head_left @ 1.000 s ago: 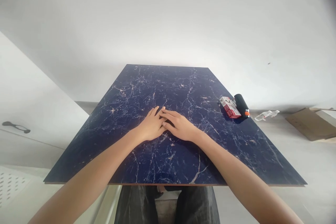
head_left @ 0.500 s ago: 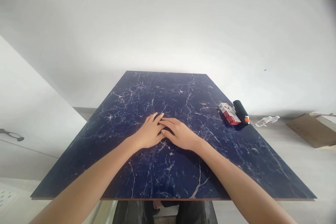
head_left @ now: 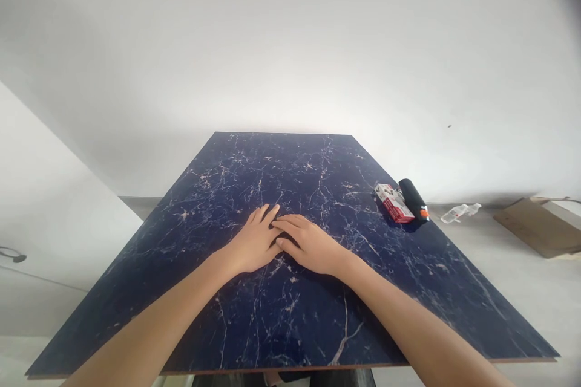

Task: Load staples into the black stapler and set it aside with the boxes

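My left hand (head_left: 256,240) lies flat, palm down, on the dark blue marble-patterned table (head_left: 290,320), its fingers stretched out and slightly spread. Beside it rests my right hand (head_left: 311,243), also palm down with fingers extended. The right fingertips touch or overlap the inner edge of the left hand near its index finger and thumb. Neither hand holds anything. To the right of my hands, by the table's right edge, sit a red and white box (head_left: 394,202) and a black cylindrical item (head_left: 413,198) with an orange patch at its near end.
A white wall (head_left: 281,42) stands behind the table. On the floor to the right lie a clear plastic bottle (head_left: 460,213) and an open cardboard box (head_left: 535,227). At the left is a white door or panel (head_left: 40,193) with a dark handle (head_left: 13,255).
The camera view has tilted slightly, so the table and hands appear lower in the picture. Both hands keep nearly the same pose on the table.
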{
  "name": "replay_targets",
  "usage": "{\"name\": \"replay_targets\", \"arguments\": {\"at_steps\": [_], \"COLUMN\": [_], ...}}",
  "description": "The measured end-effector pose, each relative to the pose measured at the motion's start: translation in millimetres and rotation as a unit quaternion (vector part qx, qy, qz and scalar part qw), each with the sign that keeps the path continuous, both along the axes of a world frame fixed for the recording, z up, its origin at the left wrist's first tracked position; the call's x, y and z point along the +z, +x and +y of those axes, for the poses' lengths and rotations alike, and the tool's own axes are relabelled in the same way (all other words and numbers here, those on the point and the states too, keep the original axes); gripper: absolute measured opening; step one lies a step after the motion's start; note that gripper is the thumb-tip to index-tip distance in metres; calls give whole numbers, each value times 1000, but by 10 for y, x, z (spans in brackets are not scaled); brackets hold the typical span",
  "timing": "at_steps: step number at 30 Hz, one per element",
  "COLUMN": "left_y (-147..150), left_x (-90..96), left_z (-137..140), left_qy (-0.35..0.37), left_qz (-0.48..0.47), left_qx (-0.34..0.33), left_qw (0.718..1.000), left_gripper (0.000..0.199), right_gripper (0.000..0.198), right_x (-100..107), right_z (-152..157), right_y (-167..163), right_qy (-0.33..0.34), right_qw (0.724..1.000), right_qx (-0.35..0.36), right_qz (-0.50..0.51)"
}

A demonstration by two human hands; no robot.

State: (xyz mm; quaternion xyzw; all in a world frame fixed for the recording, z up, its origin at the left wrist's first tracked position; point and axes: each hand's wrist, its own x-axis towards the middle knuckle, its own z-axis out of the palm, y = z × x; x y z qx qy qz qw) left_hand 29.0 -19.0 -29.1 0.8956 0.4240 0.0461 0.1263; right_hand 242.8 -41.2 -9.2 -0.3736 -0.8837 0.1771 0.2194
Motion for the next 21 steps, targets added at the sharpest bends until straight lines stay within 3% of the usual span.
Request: {"name": "replay_targets", "arguments": {"at_steps": [21], "left_y": [1], "left_x": [-4], "left_z": [-1], "left_qy": [12], "left_qz": [-7], "left_qx": [-5], "left_qw": [1000], "left_gripper": [57], "right_gripper": [43], "right_x": [39], "right_z": [-51], "right_y": [-6], "right_qy": [8], "right_qw": [1000], "right_qx": [2], "right_qz": [-8]}}
